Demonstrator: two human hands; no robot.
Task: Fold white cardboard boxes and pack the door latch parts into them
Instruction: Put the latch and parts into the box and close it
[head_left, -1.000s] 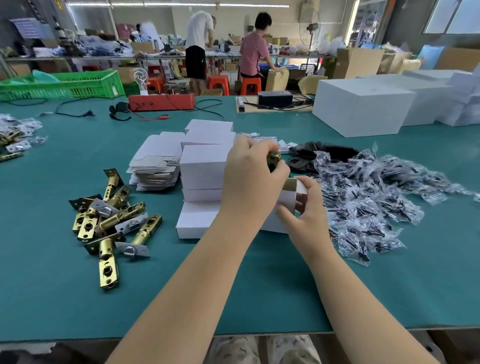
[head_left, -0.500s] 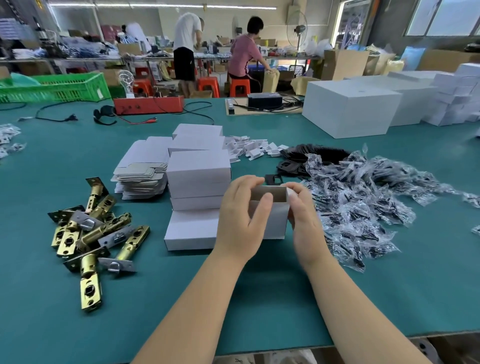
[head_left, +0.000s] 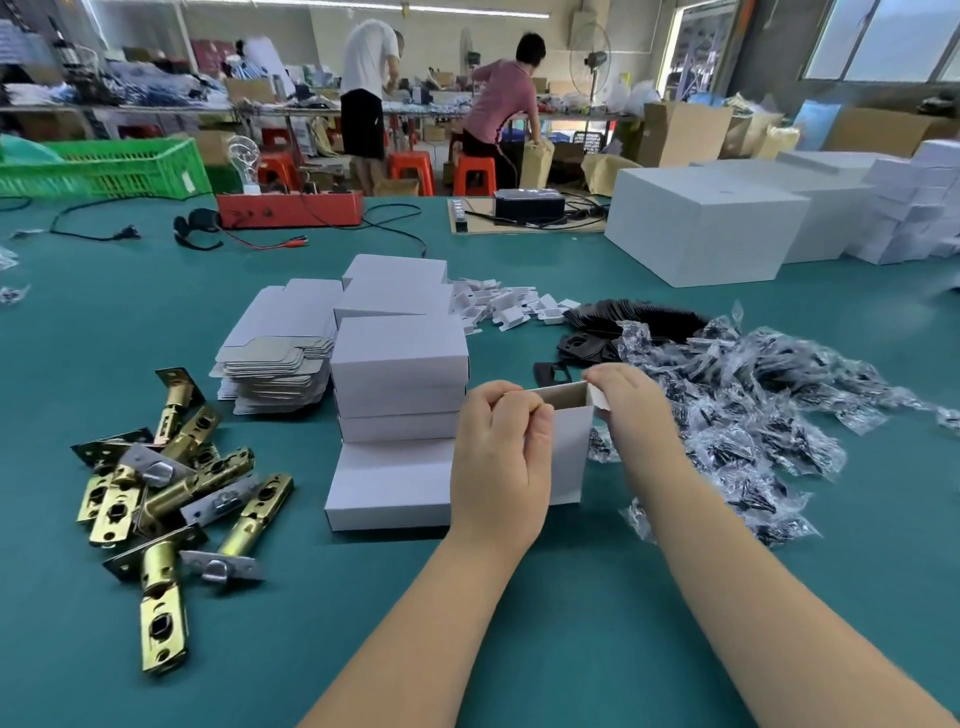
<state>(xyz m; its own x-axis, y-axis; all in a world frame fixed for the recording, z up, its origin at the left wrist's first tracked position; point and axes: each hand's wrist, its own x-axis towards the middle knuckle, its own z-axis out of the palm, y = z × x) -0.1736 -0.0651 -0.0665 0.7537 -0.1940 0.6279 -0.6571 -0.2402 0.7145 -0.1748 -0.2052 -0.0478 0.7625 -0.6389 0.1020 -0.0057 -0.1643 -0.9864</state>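
Note:
A small white cardboard box (head_left: 570, 452) stands upright on the green table (head_left: 597, 613), its brown inside showing at the open top. My left hand (head_left: 501, 462) grips its left side, fingers curled over the top edge. My right hand (head_left: 631, 410) pinches the small side flap at the box's upper right corner. Closed white boxes (head_left: 397, 395) are stacked just left of it. A heap of brass door latches (head_left: 171, 488) lies further left. Whether a latch is inside the held box is hidden.
Flat box blanks (head_left: 283, 353) lie behind the latches. Small plastic bags of black parts (head_left: 753, 410) spread to the right, with black plates (head_left: 613, 332) and white clips (head_left: 509, 304) behind. Large white cartons (head_left: 701, 228) stand at the back right. Two people work at a far bench.
A second ago my left hand was pushing a brass latch into the box top. Now the latch is out of sight, and both hands hold the upright box by its top edge and flap.

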